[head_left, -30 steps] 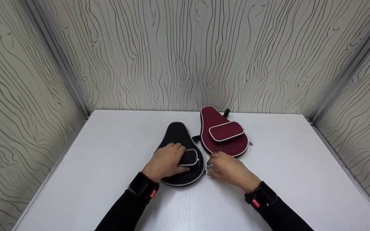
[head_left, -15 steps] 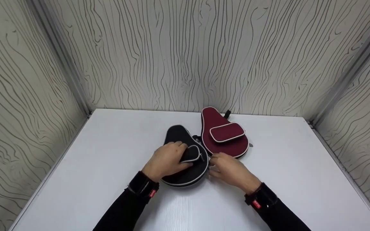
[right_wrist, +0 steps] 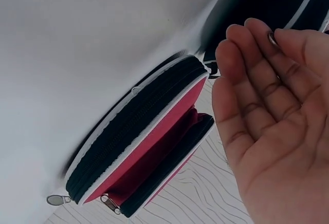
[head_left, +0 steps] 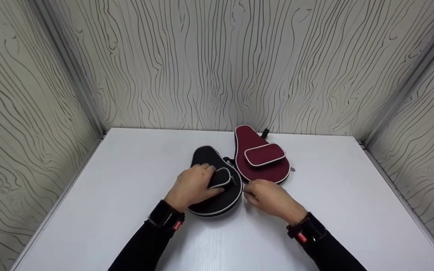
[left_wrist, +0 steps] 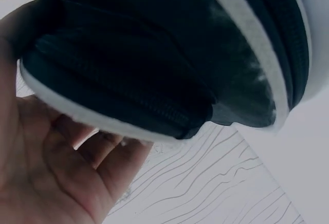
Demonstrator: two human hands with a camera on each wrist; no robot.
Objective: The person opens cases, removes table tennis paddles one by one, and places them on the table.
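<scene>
A black table tennis paddle case [head_left: 220,203] with white piping lies on the white table, narrow end toward the back wall. My left hand [head_left: 194,184] holds it by the raised pocket [head_left: 223,177] on its front; in the left wrist view the thumb side and fingers are on either side of that pocket [left_wrist: 113,85]. At the case's right edge my right hand [head_left: 271,197] has thumb and fingertip together. The right wrist view shows a small metal zipper pull [right_wrist: 272,38] pinched there. The zipper track itself is mostly hidden in the head view.
A burgundy paddle case [head_left: 246,141] with a similar pocket [head_left: 265,154] lies behind and right, close against the black case. Its metal zipper pull [right_wrist: 58,200] sticks out. The white table [head_left: 352,210] is bounded by patterned panels [head_left: 217,67] at the back and sides.
The black case has shifted slightly right and turned a little, now close to the burgundy one. My right thumb and fingers have closed together at the black case's edge.
</scene>
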